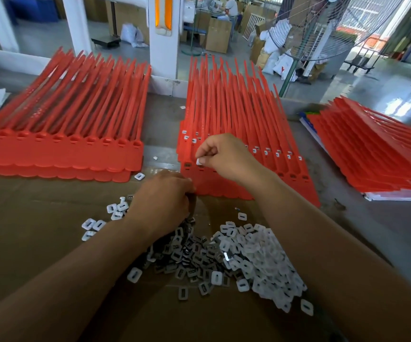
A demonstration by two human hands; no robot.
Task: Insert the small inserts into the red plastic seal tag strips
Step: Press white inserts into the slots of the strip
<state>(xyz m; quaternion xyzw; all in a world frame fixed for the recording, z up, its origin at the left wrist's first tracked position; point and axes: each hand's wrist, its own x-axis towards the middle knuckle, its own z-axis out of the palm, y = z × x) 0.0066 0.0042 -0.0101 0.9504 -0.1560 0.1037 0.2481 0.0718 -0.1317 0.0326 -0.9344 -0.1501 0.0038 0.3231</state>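
While right hand (221, 156) pinches small white slotted plastic insert (200, 162) over red plastic seal tag strips (236, 114), probably best seated square; left hand (162, 196) curls downward, contents unclear.

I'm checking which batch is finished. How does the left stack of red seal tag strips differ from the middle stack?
The left stack shows no white inserts in its heads; the middle stack has white inserts seated in several heads of its farther rows. No hand touches the left stack; the right hand pinches a white insert over the middle stack's front row. Both are red strips layered with heads toward the person.
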